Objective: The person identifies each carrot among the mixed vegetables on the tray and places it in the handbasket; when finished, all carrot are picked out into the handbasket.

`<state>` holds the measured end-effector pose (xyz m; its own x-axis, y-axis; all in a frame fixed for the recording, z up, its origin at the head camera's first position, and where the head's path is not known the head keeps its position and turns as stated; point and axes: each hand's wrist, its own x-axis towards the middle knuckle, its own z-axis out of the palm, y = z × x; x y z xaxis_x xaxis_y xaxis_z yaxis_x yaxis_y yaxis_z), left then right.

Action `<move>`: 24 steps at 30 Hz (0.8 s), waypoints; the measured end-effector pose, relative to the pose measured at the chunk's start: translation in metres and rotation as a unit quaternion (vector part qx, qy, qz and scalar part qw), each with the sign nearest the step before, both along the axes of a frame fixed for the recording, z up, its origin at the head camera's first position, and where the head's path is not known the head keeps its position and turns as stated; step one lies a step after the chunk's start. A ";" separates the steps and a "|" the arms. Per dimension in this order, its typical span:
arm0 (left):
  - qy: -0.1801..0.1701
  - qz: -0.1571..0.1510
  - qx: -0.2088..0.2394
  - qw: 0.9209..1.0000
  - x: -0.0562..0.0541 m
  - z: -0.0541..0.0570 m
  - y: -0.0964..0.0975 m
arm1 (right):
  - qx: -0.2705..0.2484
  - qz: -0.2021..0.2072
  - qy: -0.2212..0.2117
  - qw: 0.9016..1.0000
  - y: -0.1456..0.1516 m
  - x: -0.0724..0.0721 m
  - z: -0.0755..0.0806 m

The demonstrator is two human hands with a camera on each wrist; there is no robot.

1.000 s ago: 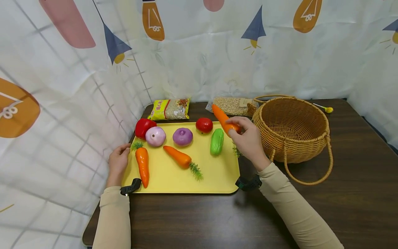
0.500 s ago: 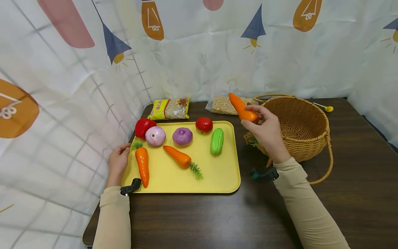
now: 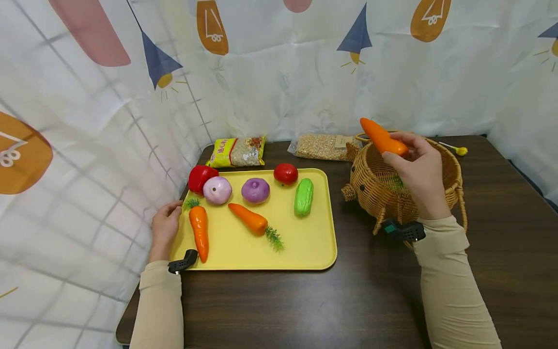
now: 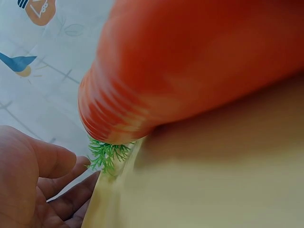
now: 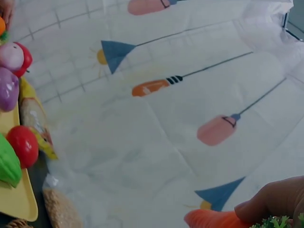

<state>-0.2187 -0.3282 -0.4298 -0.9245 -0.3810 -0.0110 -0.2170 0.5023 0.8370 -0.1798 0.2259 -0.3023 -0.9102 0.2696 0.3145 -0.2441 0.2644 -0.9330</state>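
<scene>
Over the mouth of a pig-faced wicker basket (image 3: 370,194), my right hand (image 3: 420,169) grips an orange carrot (image 3: 378,134) by its thick end. Its tip points up and left, and green leaves hang below the hand. The carrot (image 5: 216,219) also shows low in the right wrist view. My left hand (image 3: 166,225) lies at the left rim of a yellow tray (image 3: 301,252), fingertips at the outer edge and holding nothing. Beside that hand is a second carrot (image 3: 199,232); its ridged top (image 4: 118,114) fills much of the left wrist view.
Also on the tray are a third carrot (image 3: 248,218), a purple onion (image 3: 255,190), a pale onion (image 3: 217,190), a red pepper (image 3: 200,178), a tomato (image 3: 286,174) and a green vegetable (image 3: 303,197). Behind it lie a yellow food bag (image 3: 237,151) and a clear grain bag (image 3: 320,147).
My right hand has carried the carrot rightward from the tray's right edge to above the basket. My left hand and the other vegetables stay where they were.
</scene>
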 end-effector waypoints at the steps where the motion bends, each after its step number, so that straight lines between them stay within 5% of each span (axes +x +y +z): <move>1: 0.000 0.000 -0.002 1.000 0.000 0.000 0.000 | -0.002 -0.010 0.001 1.000 0.005 0.000 0.000; 8: -0.003 0.000 0.001 1.000 0.000 0.001 0.001 | -0.028 -0.046 0.007 0.999 0.036 0.002 0.000; 20: -0.007 0.000 0.007 1.000 0.002 0.002 -0.001 | 0.073 -0.052 -0.089 0.992 0.069 0.011 0.000; 24: -0.013 -0.008 0.014 1.000 0.001 0.003 -0.001 | 0.144 -0.047 -0.126 0.980 0.072 0.011 -0.002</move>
<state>-0.2181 -0.3290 -0.4264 -0.9300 -0.3645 -0.0464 -0.2312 0.4824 0.8449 -0.1691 0.2976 -0.3040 -0.9442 0.2890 0.1583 0.0229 0.5368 -0.8434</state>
